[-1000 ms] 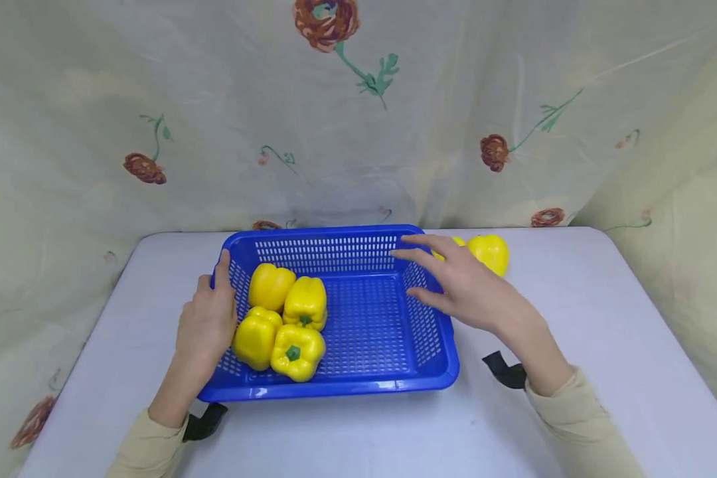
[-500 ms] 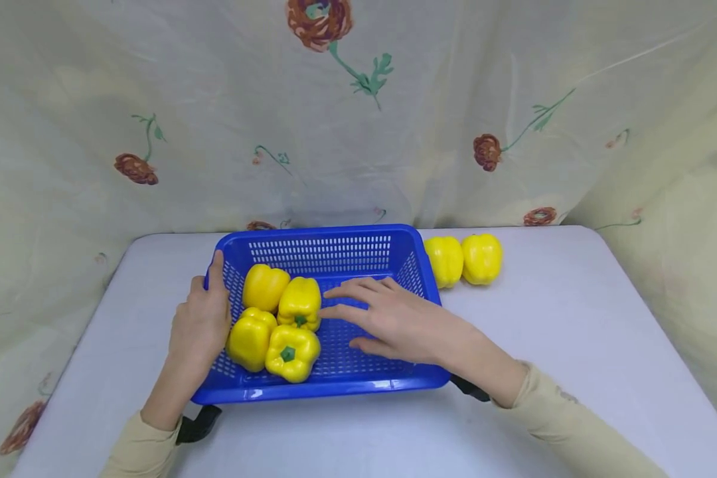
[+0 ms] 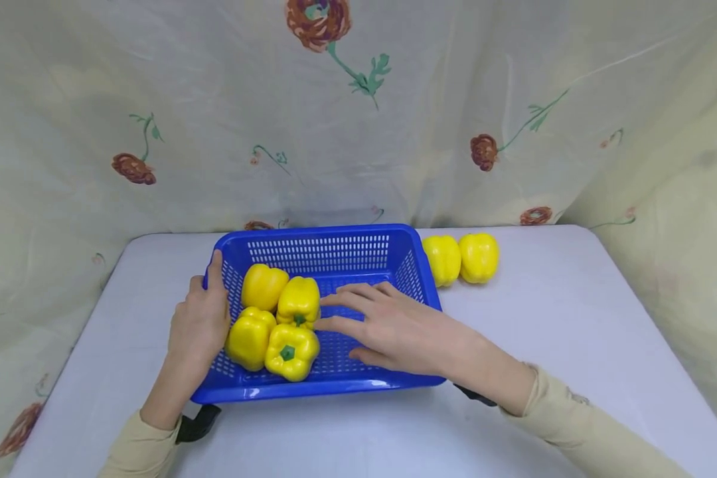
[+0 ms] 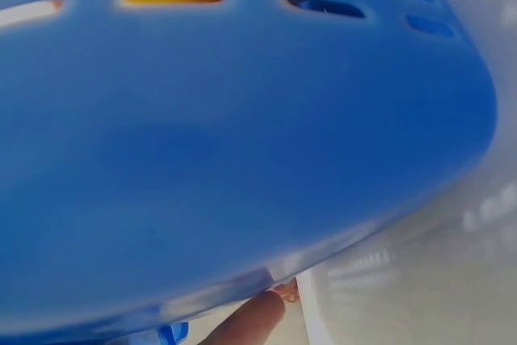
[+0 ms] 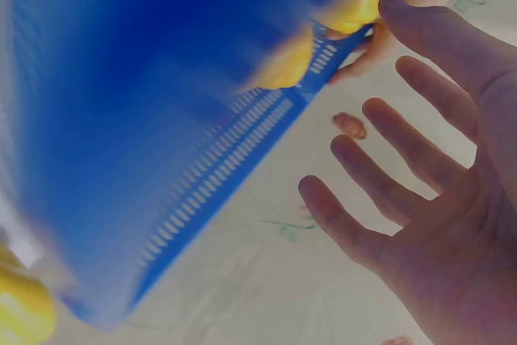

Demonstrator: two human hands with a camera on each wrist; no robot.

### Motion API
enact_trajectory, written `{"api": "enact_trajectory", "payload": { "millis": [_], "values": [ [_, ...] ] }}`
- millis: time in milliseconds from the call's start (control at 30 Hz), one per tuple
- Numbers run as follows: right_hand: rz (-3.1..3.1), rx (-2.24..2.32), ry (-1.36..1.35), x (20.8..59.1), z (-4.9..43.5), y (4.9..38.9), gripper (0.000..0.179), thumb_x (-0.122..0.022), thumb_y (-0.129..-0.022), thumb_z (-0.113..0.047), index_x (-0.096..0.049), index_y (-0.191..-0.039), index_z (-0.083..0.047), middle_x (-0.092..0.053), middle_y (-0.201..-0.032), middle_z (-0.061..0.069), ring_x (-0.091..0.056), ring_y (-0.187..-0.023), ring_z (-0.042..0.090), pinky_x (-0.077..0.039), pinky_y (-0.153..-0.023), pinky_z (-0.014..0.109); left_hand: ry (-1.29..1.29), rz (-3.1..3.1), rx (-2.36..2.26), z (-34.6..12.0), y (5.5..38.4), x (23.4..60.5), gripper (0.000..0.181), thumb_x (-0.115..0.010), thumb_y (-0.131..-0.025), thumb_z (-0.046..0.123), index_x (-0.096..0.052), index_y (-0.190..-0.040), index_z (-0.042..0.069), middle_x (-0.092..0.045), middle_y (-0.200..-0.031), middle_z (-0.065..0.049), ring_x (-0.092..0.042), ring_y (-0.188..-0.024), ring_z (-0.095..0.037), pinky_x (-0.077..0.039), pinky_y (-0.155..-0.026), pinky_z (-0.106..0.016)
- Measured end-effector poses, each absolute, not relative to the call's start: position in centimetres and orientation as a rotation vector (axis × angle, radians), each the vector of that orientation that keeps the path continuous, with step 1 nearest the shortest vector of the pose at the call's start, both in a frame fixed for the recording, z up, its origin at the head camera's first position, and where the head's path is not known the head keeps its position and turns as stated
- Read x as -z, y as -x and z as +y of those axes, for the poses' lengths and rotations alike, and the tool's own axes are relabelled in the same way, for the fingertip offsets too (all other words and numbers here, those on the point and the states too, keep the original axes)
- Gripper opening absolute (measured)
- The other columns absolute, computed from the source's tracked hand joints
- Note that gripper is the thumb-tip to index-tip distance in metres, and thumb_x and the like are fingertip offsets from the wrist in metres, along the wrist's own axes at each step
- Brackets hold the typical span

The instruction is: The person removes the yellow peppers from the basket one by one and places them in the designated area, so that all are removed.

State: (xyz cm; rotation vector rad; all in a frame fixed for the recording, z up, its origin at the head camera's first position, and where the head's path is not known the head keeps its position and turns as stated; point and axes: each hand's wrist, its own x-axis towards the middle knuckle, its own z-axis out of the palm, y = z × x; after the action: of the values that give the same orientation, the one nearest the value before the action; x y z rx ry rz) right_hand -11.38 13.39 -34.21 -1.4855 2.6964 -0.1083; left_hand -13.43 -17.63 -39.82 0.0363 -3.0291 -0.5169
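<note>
A blue perforated plastic basket (image 3: pixel 317 232) sits on the table in the head view. Several yellow bell peppers (image 3: pixel 291 352) with green stems are grouped in its left half. My left hand (image 3: pixel 198 325) grips the basket's left rim, with its index finger lying along the edge. In the left wrist view, the basket's side wall (image 4: pixel 242 151) fills most of the picture and one fingertip shows below its rim. Over the basket's right half is my right hand (image 3: pixel 394 328), fingers spread and nothing held, fingertips close to the nearest peppers. The right wrist view shows its palm (image 5: pixel 460 272).
Two more yellow bell peppers (image 3: pixel 479 257) rest on the white table (image 3: pixel 550 305), just outside the basket's back right corner. A flowered curtain (image 3: pixel 430 133) hangs behind the table and along both sides.
My right hand has moved left from beyond the basket's right rim to over its inside, near the peppers, then stayed almost still. The left hand keeps its grip on the rim.
</note>
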Motion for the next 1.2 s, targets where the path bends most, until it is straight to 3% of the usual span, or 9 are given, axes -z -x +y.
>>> {"api": "enact_trajectory", "payload": {
  "millis": [533, 867, 1200],
  "values": [
    [2.623, -0.032, 1.617, 33.5, 10.0, 13.0, 0.058, -0.075, -0.103, -0.036, -0.055, -0.157, -0.029, -0.052, -0.166, -0.001, -0.050, -0.153, 0.028, -0.052, -0.121, 0.052, -0.011, -3.025, 0.498, -17.5, 13.4, 39.9, 0.069, -0.050, -0.110, 0.005, -0.018, -0.170, -0.002, -0.056, -0.129, -0.047, -0.059, -0.051, -0.033, -0.061, -0.049, -0.045],
    [2.517, -0.067, 1.670, 34.5, 7.8, 13.8, 0.054, -0.075, -0.103, -0.024, -0.058, -0.154, -0.033, -0.052, -0.166, -0.002, -0.049, -0.154, 0.028, -0.054, -0.118, 0.054, -0.031, -3.032, 0.503, -17.5, 13.5, 39.9, 0.069, -0.050, -0.111, 0.007, -0.017, -0.170, -0.001, -0.056, -0.130, -0.047, -0.064, -0.057, -0.038, -0.066, -0.058, -0.054],
    [2.472, -0.087, 1.738, 35.4, 6.3, 14.1, 0.049, -0.071, -0.105, -0.022, -0.055, -0.151, -0.028, -0.058, -0.160, -0.003, -0.055, -0.149, 0.025, -0.054, -0.119, 0.051, -0.034, -3.025, 0.477, -17.7, 13.4, 39.9, 0.069, -0.051, -0.111, 0.007, -0.018, -0.170, -0.002, -0.057, -0.127, -0.046, -0.061, -0.055, -0.036, -0.065, -0.056, -0.051]
  ]
}}
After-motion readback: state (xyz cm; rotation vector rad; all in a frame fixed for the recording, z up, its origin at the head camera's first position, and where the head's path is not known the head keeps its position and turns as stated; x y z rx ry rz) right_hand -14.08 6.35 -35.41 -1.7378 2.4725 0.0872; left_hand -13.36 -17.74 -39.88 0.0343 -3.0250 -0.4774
